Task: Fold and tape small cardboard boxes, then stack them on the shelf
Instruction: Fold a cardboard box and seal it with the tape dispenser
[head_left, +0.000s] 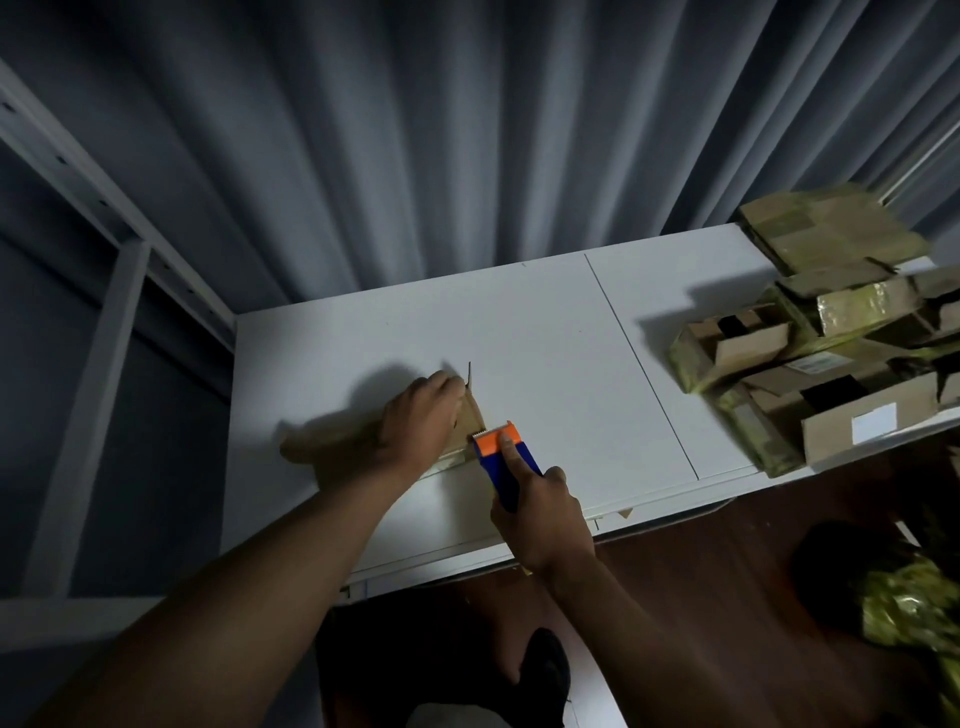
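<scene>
Floor: dark brown floor below the desk's near edge, with a dark shoe on it.
Right hand: the right hand is curled round the blue handle of a tape dispenser, forefinger laid along its top.
Tape dispenser: its orange head with the toothed blade touches the near right corner of the box.
Left hand: the left hand lies on top of the cardboard box, fingers bent over its far edge, holding it down.
Cardboard box: it lies on the white desk, left of centre, near the front edge.
Box pile: a heap of cardboard boxes with yellowish tape sits at the desk's right end, well apart from the hands.
Shelf: a pale metal shelf frame stands to the left of the desk.
Backdrop: a grey pleated curtain hangs behind.
</scene>
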